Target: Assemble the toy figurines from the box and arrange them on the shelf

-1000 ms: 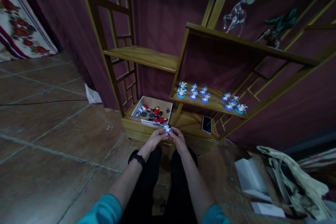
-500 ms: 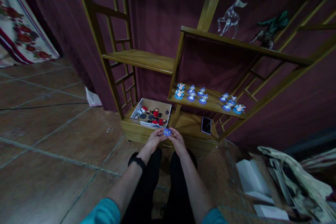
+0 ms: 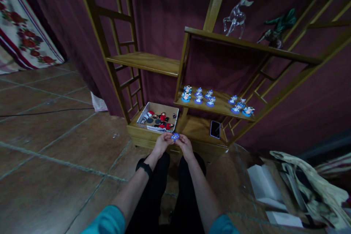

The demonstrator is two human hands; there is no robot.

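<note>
Between my two hands is a small purple figurine (image 3: 175,137), held at the fingertips in front of the low shelf. My left hand (image 3: 162,143) is closed on its left side, and my right hand (image 3: 185,145) grips it from the right. Just beyond my left hand stands an open cardboard box (image 3: 149,128) with red and black figurines (image 3: 163,117) and dark round discs lying in it. On the shelf (image 3: 222,106) above, several purple figurines (image 3: 199,98) and blue-based figurines (image 3: 186,97) stand in small groups.
A phone (image 3: 215,129) lies on the low shelf to the right. Higher up stand a clear glass deer (image 3: 237,18) and a dark green statuette (image 3: 279,27). White boxes (image 3: 264,182) and a pale cloth bag (image 3: 309,175) rest on the floor at right.
Both hands keep the purple figurine in nearly the same place; it appears slightly turned. The whole view has shifted a little.
</note>
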